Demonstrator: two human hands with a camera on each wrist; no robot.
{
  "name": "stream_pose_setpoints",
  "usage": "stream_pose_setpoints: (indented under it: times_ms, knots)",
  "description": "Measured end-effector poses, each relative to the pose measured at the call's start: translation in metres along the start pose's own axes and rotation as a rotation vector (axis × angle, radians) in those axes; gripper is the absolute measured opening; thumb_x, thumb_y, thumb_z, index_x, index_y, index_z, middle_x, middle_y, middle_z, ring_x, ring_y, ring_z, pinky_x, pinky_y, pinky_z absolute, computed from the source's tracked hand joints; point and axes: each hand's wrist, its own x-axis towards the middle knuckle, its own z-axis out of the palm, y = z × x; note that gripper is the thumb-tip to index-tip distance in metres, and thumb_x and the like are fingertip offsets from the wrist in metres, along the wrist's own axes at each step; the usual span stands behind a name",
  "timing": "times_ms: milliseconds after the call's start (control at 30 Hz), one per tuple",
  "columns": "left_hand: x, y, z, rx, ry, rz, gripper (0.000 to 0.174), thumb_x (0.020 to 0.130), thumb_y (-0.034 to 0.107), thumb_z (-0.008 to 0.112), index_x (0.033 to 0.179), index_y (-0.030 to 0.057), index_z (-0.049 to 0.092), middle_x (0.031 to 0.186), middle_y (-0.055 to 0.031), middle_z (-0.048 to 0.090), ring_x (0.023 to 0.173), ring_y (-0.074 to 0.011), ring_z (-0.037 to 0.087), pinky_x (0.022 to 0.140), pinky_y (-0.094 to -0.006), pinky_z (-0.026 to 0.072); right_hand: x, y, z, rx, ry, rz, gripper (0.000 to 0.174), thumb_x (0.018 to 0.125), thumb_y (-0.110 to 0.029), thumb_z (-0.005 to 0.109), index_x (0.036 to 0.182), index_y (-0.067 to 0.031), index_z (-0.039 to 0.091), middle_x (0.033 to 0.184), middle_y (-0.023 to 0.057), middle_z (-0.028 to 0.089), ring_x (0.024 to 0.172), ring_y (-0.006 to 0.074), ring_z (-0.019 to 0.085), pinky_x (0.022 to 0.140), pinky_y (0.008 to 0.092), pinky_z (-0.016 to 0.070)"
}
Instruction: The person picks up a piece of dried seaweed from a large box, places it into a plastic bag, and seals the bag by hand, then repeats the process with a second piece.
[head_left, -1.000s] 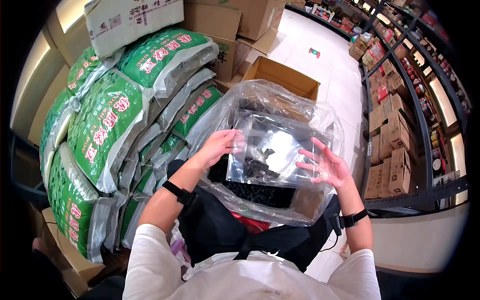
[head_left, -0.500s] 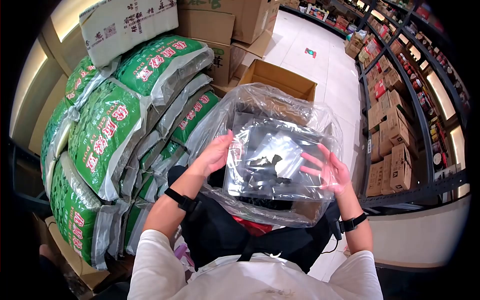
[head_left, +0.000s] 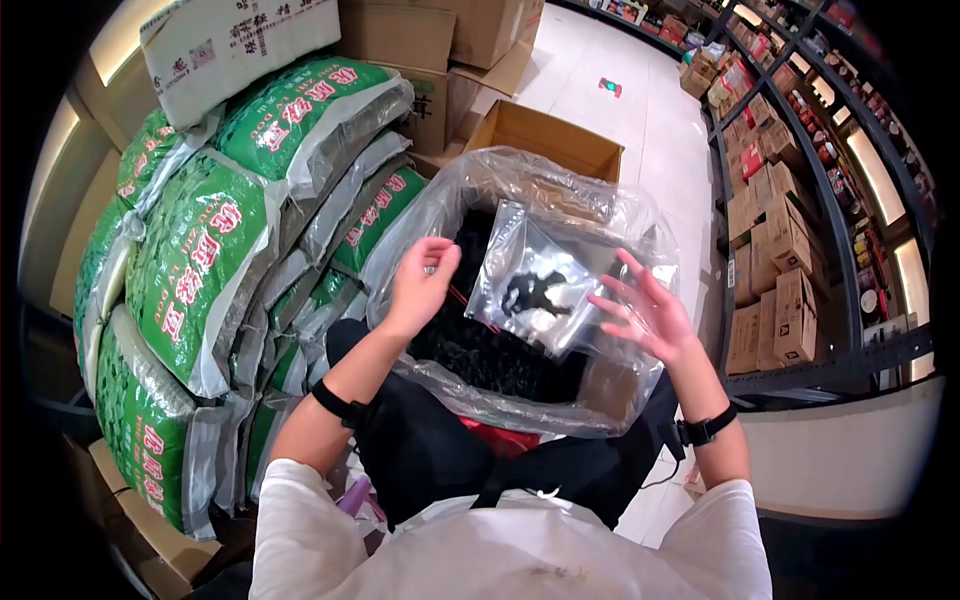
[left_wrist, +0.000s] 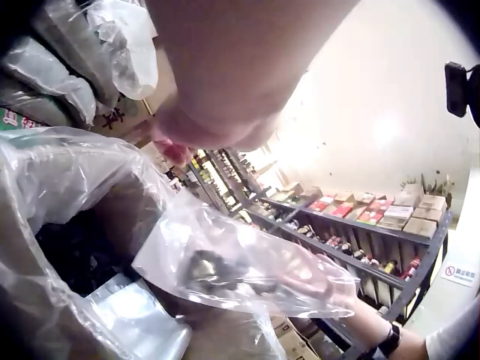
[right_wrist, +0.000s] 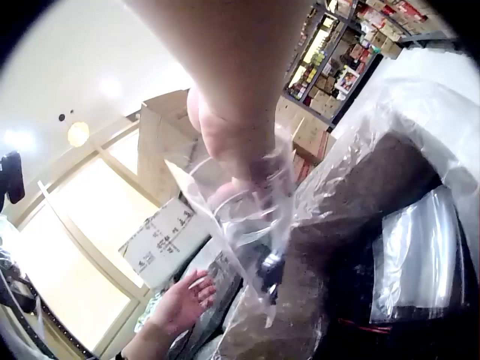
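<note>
My right hand [head_left: 650,310] has its fingers spread inside or against a clear plastic bag [left_wrist: 240,259]; I cannot tell which. A small clump of black, crinkled dried pieces [left_wrist: 210,268] lies in that bag. Apart from the bag, my left hand [head_left: 425,280] hangs to its left with loosely bent fingers, holding nothing. Beneath both hands is a carton lined with a large clear plastic liner [head_left: 400,255], its bottom covered by more black pieces [head_left: 480,350]. On these lie flat clear bags [right_wrist: 420,255], partly overlapped by the held bag in the head view.
Green printed sacks [head_left: 200,260] are stacked at the left, with a white foam box [head_left: 245,50] on top. An open brown carton [head_left: 550,135] stands beyond the lined one. Shelves with boxes [head_left: 780,270] line the right side. White tiled floor [head_left: 570,70] runs between.
The left hand has come away from the clear bag and moved left. The bag, earlier stretched between both hands, now hangs narrower at the right hand, uncovering more black pieces.
</note>
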Motion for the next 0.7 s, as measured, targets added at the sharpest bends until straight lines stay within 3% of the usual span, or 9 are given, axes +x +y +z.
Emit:
stream_pose_setpoints:
  times_ms: [100, 267, 300, 400, 467, 500, 633, 667, 700]
  knots:
    - [-0.014, 0.007, 0.024, 0.274, -0.246, 0.103, 0.038, 0.087, 0.029, 0.069, 0.111, 0.0010, 0.061, 0.108, -0.0101, 0.062, 0.091, -0.0174, 0.062, 0.072, -0.0285, 0.0511, 0.021, 0.026, 0.016, -0.078, 0.122, -0.008, 0.057, 0.100, -0.043, 0.041, 0.151, -0.0269, 0.021, 0.157, 0.0185, -0.001, 0.141, 0.0411, 0.022, 0.101, 0.0553, 0.0448]
    - [-0.034, -0.007, 0.054, 0.429, -0.452, 0.100, 0.081, 0.086, 0.057, 0.061, 0.136, -0.0054, 0.042, 0.128, -0.0259, 0.050, 0.111, -0.0309, 0.054, 0.097, -0.0391, 0.0437, 0.052, 0.067, 0.038, -0.140, 0.209, 0.016, 0.054, 0.102, -0.040, 0.036, 0.152, -0.0280, 0.019, 0.157, 0.0163, -0.005, 0.142, 0.0408, 0.013, 0.102, 0.0559, 0.0426]
    - [-0.035, -0.012, 0.055, 0.429, -0.452, 0.100, 0.081, 0.086, 0.057, 0.061, 0.136, -0.0054, 0.042, 0.128, -0.0259, 0.050, 0.111, -0.0309, 0.054, 0.097, -0.0391, 0.0437, 0.055, 0.072, 0.041, -0.153, 0.206, 0.030, 0.053, 0.103, -0.040, 0.036, 0.152, -0.0279, 0.019, 0.157, 0.0161, -0.006, 0.142, 0.0408, 0.012, 0.102, 0.0553, 0.0431]
    - [-0.037, -0.017, 0.055, 0.348, -0.515, -0.021, 0.090, 0.084, 0.058, 0.063, 0.142, -0.0039, 0.034, 0.135, -0.0275, 0.044, 0.122, -0.0333, 0.049, 0.099, -0.0389, 0.0423, 0.060, 0.085, 0.044, -0.207, 0.192, 0.053, 0.066, 0.098, -0.054, 0.039, 0.153, -0.0278, 0.013, 0.157, 0.0154, -0.009, 0.144, 0.0408, 0.008, 0.102, 0.0543, 0.0393]
    - [-0.044, -0.010, 0.055, 0.345, -0.535, 0.020, 0.092, 0.082, 0.057, 0.066, 0.142, -0.0040, 0.033, 0.137, -0.0279, 0.043, 0.124, -0.0331, 0.048, 0.098, -0.0382, 0.0427, 0.062, 0.091, 0.051, -0.264, 0.204, 0.076, 0.084, 0.089, -0.072, 0.038, 0.154, -0.0261, 0.009, 0.158, 0.0156, -0.007, 0.144, 0.0379, 0.010, 0.103, 0.0514, 0.0357]
    - [-0.047, -0.008, 0.054, 0.344, -0.553, 0.064, 0.094, 0.081, 0.056, 0.068, 0.143, -0.0042, 0.032, 0.138, -0.0282, 0.041, 0.126, -0.0330, 0.046, 0.098, -0.0375, 0.0431, 0.063, 0.093, 0.053, -0.256, 0.211, 0.077, 0.084, 0.089, -0.072, 0.038, 0.154, -0.0261, 0.009, 0.158, 0.0156, -0.007, 0.144, 0.0379, 0.010, 0.103, 0.0514, 0.0357]
    - [-0.042, -0.008, 0.045, 0.270, -0.633, -0.106, 0.080, 0.083, 0.041, 0.072, 0.141, -0.0019, 0.037, 0.130, -0.0210, 0.054, 0.119, -0.0276, 0.054, 0.094, -0.0334, 0.0464, 0.071, 0.106, 0.055, -0.238, 0.141, 0.112, 0.095, 0.087, -0.075, 0.037, 0.154, -0.0164, 0.003, 0.159, 0.0145, -0.007, 0.146, 0.0361, 0.002, 0.109, 0.0478, 0.0297]
    - [-0.038, -0.048, 0.047, 0.233, -0.590, 0.012, 0.064, 0.088, 0.029, 0.067, 0.138, -0.0011, 0.042, 0.123, -0.0150, 0.061, 0.113, -0.0230, 0.058, 0.093, -0.0327, 0.0469, 0.071, 0.108, 0.058, -0.239, 0.120, 0.124, 0.097, 0.088, -0.072, 0.042, 0.154, -0.0140, 0.000, 0.159, 0.0133, -0.004, 0.146, 0.0357, 0.003, 0.110, 0.0483, 0.0283]
    - [-0.034, -0.061, 0.042, 0.120, -0.619, -0.055, 0.050, 0.091, 0.020, 0.062, 0.133, -0.0018, 0.047, 0.119, -0.0117, 0.063, 0.109, -0.0179, 0.060, 0.093, -0.0311, 0.0466, 0.073, 0.110, 0.059, -0.240, 0.099, 0.137, 0.100, 0.088, -0.069, 0.046, 0.153, -0.0116, -0.003, 0.159, 0.0121, -0.002, 0.145, 0.0354, 0.003, 0.111, 0.0489, 0.0268]
